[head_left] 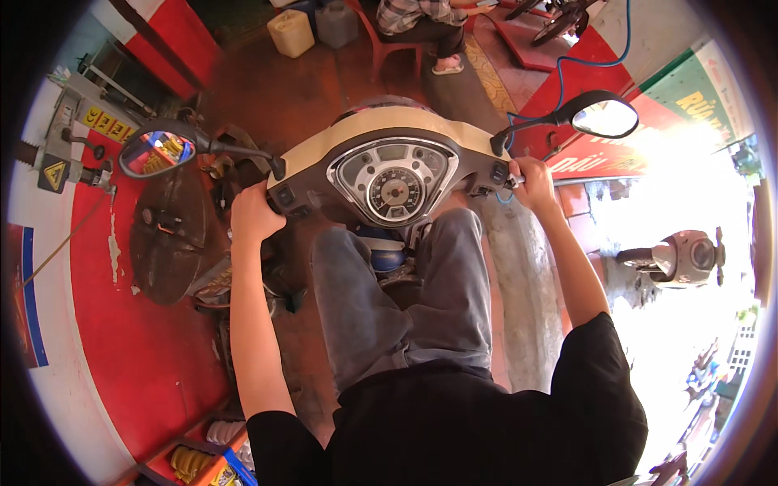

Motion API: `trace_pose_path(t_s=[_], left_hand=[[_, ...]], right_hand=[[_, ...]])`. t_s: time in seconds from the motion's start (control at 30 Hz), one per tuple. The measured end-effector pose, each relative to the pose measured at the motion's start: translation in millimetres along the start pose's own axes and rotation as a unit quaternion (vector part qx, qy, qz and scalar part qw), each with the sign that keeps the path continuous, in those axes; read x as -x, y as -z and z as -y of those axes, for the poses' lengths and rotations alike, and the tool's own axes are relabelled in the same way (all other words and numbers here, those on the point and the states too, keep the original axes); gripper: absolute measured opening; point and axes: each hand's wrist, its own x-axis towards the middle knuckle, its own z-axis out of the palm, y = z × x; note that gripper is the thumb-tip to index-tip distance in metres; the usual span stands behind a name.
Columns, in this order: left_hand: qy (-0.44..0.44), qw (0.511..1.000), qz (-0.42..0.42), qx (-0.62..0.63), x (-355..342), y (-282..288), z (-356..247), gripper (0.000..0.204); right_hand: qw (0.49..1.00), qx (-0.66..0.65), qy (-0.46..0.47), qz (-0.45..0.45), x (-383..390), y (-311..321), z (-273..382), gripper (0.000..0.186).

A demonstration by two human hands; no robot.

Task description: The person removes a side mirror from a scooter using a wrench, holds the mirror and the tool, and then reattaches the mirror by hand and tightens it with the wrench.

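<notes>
Across the scooter handlebar (389, 120), my left grip (256, 214) and right grip (533, 185) wrap its ends, best holds on something probably stiff, heavy.

Cream curved handlebar cover (389, 119) — glossy smooth plastic, rounded-triangular silver-rimmed gauge panel (395, 182) — shiny chrome-like rim, grey cloth trousers (365, 300) and black cloth T-shirt (454, 429) matt, grey concrete strip (523, 316) rough.
</notes>
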Motion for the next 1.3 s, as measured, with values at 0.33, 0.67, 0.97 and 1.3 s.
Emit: trace_pose_path(t_s=[0.33, 0.67, 0.97, 1.3], left_hand=[[0.039, 0.999, 0.013, 0.009, -3.6, -6.0, 3.6, 0.033], [0.043, 0.999, 0.026, -0.021, 2.1, -3.3, -4.3, 0.037], [0.074, 0.996, 0.051, -0.025, 17.2, -3.4, -5.8, 0.035], [0.100, 0.994, 0.027, -0.048, 23.9, 1.0, -5.8, 0.040]], right_hand=[[1.000, -0.011, -0.004, -0.003, -8.1, -3.8, -1.8, 0.032], [0.999, 0.008, -0.023, -0.047, -8.7, -5.3, -5.3, 0.037], [0.996, -0.001, -0.088, -0.020, 0.3, 0.1, 1.0, 0.035], [0.999, 0.015, -0.018, -0.049, -5.3, 5.6, 6.2, 0.045]])
